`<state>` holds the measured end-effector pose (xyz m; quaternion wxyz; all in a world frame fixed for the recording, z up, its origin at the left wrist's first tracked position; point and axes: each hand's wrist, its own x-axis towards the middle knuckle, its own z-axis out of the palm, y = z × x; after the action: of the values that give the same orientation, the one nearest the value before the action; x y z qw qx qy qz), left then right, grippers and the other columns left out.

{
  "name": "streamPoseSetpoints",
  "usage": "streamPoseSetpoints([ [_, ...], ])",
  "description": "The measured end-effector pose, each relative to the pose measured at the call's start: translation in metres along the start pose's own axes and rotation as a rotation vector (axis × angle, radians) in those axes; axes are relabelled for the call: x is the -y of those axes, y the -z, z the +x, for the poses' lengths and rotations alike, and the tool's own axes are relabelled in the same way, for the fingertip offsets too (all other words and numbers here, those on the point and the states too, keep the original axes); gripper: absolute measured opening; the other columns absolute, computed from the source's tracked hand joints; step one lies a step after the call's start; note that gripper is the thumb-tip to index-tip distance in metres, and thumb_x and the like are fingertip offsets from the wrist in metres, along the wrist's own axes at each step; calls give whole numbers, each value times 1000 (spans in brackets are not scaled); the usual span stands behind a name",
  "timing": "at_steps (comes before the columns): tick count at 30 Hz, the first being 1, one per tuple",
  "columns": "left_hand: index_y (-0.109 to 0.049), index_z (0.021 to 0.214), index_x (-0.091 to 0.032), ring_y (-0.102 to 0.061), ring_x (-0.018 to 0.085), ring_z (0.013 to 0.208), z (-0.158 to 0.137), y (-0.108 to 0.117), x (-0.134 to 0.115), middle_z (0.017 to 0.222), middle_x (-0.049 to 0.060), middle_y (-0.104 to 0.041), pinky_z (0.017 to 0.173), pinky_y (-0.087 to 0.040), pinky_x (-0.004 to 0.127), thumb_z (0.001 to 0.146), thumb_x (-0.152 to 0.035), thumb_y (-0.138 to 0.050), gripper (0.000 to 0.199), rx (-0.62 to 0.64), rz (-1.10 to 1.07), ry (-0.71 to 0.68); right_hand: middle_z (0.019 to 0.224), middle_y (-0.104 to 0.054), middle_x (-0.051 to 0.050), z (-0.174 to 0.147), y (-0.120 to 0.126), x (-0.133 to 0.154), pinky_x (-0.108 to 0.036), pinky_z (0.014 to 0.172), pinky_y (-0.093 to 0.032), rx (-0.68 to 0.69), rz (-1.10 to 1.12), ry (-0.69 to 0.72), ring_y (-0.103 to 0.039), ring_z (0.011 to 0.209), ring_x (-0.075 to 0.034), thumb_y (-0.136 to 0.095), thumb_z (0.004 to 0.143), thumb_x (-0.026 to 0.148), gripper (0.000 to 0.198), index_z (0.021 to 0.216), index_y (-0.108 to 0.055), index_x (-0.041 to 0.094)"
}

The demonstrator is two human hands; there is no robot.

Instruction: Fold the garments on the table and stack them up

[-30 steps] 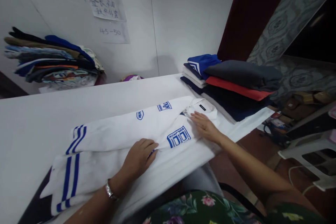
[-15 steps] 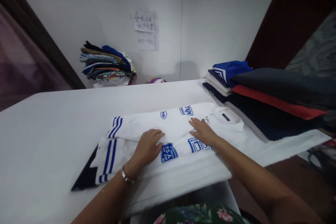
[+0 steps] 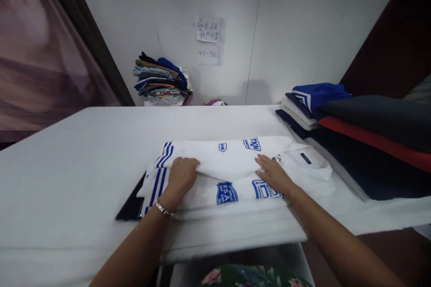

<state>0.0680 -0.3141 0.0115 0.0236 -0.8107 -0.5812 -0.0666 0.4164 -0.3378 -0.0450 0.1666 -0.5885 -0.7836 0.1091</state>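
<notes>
A white garment [image 3: 232, 161] with a collar and blue printed badges lies folded flat on the white table [image 3: 84, 143]. Its collar points right, and blue-striped cuffs [image 3: 161, 175] sit at the left end. My left hand [image 3: 183, 177], wearing a metal band at the wrist, rests palm down on the sleeve near those stripes, fingers spread little and nothing visibly gripped. On the garment near the collar, my right hand [image 3: 274, 175] lies with fingers apart, partly covering a badge. A dark flat piece [image 3: 131, 202] sticks out beneath the garment's left end; the rest of it is hidden.
Folded dark, red and blue clothes [image 3: 370, 143] are stacked on the table at right. Behind the far edge stands another clothes pile [image 3: 161, 78], beside a purple item [image 3: 216, 102]. Handwritten paper notes [image 3: 209, 40] hang on the wall. A curtain [image 3: 43, 54] hangs at left.
The view has turned left, so the scene sits further right. My left hand has shifted left along the garment, toward the striped cuffs. My right hand stays near the collar.
</notes>
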Motion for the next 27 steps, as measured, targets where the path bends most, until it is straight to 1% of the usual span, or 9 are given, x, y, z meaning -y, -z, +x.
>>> streamPoseSetpoints([
  [3, -71, 103, -16, -63, 25, 103, -3, 0, -3, 108, 13, -71, 91, -44, 40, 79, 0, -40, 42, 120, 18, -9, 155, -32, -9, -1, -1, 0, -51, 116, -23, 3, -2, -3, -27, 144, -26, -43, 94, 41, 53, 143, -45, 21],
  [6, -67, 112, -16, -60, 25, 111, -5, -4, -3, 120, 13, -67, 91, -45, 39, 79, 1, -40, 46, 121, 26, -43, 155, -33, -9, 0, 0, -1, -51, 116, -22, 24, 19, -15, -27, 144, -27, -46, 92, 42, 55, 143, -46, 20],
  [8, -64, 118, -15, -56, 26, 117, -6, -6, -1, 128, 13, -62, 93, -45, 40, 78, 1, -40, 49, 105, 35, -69, 153, -37, -9, 5, 5, -2, -53, 116, -22, 33, 52, -36, -29, 143, -28, -50, 90, 43, 55, 141, -49, 21],
  [12, -62, 119, -13, -54, 27, 120, -5, -9, 0, 132, 14, -59, 94, -45, 42, 79, 0, -41, 47, 105, 62, -85, 148, -45, -7, 35, 26, -3, -53, 114, -25, -46, 71, -85, -33, 141, -28, -47, 91, 46, 49, 135, -56, 26],
  [15, -62, 121, -13, -54, 27, 120, -5, -9, 0, 133, 14, -58, 94, -45, 42, 80, 1, -39, 49, 116, 70, -81, 154, -36, -9, 64, 42, -12, -51, 115, -21, -113, -56, -158, -25, 145, -27, -40, 95, 48, 52, 141, -48, 24],
  [18, -60, 125, -13, -52, 26, 124, -4, -6, 1, 136, 13, -57, 96, -45, 41, 81, 3, -34, 53, 144, 65, -64, 155, -33, -11, 78, 46, -33, -57, 114, -16, -20, -216, -328, -21, 145, -29, -38, 96, 47, 52, 142, -43, 23],
  [21, -58, 129, -13, -51, 24, 127, -3, -5, 2, 138, 11, -56, 100, -44, 39, 81, 4, -33, 56, 163, 51, -52, 156, -31, -11, 73, 38, -56, -62, 110, -21, 78, -243, -467, -23, 145, -30, -33, 97, 47, 53, 143, -40, 23],
  [24, -57, 130, -11, -50, 25, 127, -2, -6, 3, 138, 12, -56, 101, -44, 39, 81, 4, -34, 56, 163, 32, -51, 160, -22, -10, 65, 30, -69, -61, 110, -22, 110, -248, -504, -17, 147, -29, -27, 97, 49, 58, 147, -33, 22],
  [27, -58, 128, -12, -51, 26, 126, -2, -9, 4, 136, 14, -57, 100, -45, 41, 80, 3, -36, 55, 145, 11, -55, 158, -25, -12, 68, 32, -71, -62, 108, -25, 119, -281, -479, -21, 145, -31, -28, 96, 50, 58, 147, -35, 22],
])
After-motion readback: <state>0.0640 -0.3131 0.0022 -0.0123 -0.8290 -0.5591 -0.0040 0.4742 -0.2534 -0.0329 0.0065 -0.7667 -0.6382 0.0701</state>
